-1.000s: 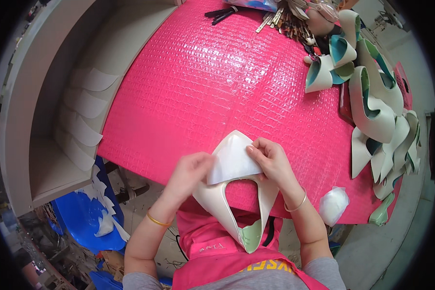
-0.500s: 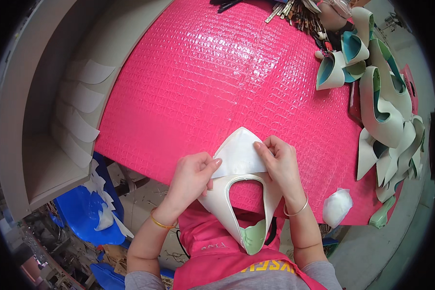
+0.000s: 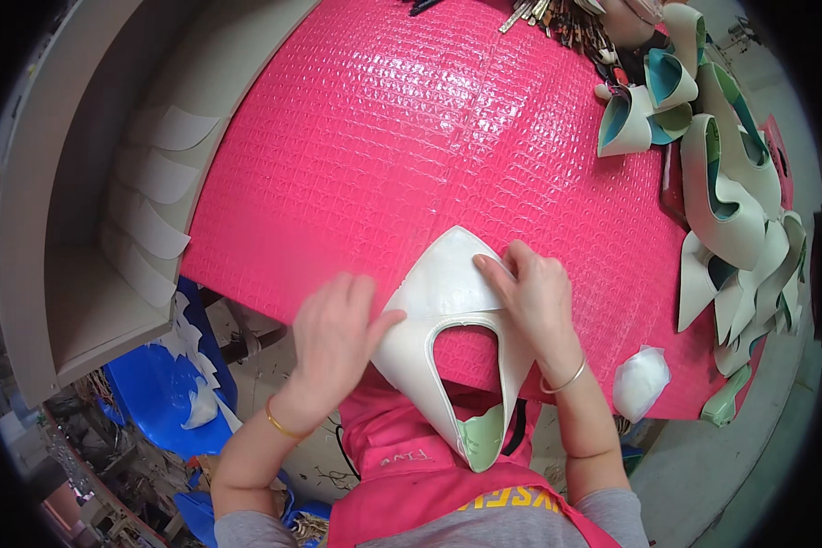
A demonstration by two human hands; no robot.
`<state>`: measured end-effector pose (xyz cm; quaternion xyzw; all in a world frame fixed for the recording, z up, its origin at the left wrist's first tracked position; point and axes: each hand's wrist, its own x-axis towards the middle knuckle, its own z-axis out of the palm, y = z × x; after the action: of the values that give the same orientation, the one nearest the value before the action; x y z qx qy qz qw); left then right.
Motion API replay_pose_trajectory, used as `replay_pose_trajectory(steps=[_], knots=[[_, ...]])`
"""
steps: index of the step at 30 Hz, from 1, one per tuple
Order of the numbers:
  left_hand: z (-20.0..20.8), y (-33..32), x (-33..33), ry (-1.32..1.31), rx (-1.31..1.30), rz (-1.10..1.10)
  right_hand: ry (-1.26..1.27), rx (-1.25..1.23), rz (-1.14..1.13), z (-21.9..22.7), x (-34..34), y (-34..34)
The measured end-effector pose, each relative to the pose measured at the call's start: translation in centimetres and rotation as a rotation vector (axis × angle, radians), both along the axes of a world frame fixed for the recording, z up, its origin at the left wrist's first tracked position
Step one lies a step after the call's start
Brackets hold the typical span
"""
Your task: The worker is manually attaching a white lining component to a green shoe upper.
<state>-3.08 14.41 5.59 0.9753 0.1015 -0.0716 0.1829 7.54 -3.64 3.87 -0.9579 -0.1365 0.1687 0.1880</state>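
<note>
shoe upper: this pale, pointed piece [image 3: 406, 352] lies in front of you, toe on the pink desk [image 3: 338, 183], heel end with green lining [image 3: 482, 438] hanging past the near edge, over your apron [image 3: 393, 447].
white patch: thin sheet [image 3: 443, 283] flat across the toe, lower edge just above the opening.
left hand: yours [image 3: 333, 333] is fairly wide, fingers blurred and spread off the upper, thumb by the patch's lower left corner; can't tell if it touches.
right hand: yours [image 3: 541, 297] is narrow, pinching the right edge, thumb on the patch; can't tell if both layers are caught.
patch risk: could skew or crease if your right thumb drags while the left side is loose.
heel risk: overhang could pull the upper toward your lap if your right pinch slips.
right side: white bundle [image 3: 641, 382] near your right forearm, could get knocked by a wide elbow; more uppers [image 3: 726, 219] heaped beyond.
left side: white pieces [image 3: 160, 178] along the shelf [image 3: 110, 338], well apart from your hands.
</note>
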Motion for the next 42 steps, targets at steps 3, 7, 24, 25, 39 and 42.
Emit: replay_pose_trajectory(steps=[3,7,24,25,39,42], knots=[[-2.1,-0.2,-2.7,-0.338,0.011,-0.428,-0.045,-0.119,0.041,0.8,-0.1,-0.2],[-0.9,0.7,-2.4,-0.163,-0.173,-0.406,-0.157,-0.040,0.030,0.6,0.0,-2.4],[-2.3,0.3,-4.9,-0.291,-0.250,-0.283,0.019,0.236,0.687,1.3,-2.8,-3.4],[-2.3,-0.6,-4.7,-0.306,-0.262,-0.210,-0.017,0.241,0.699,1.4,-3.0,-2.0],[-2.6,3.1,-6.1,-0.475,-0.424,-0.098,-0.209,0.296,0.115,0.5,-0.2,-3.1],[-1.7,5.6,-6.1,-0.572,-0.483,0.172,0.128,0.178,0.043,1.8,-2.2,-2.3]])
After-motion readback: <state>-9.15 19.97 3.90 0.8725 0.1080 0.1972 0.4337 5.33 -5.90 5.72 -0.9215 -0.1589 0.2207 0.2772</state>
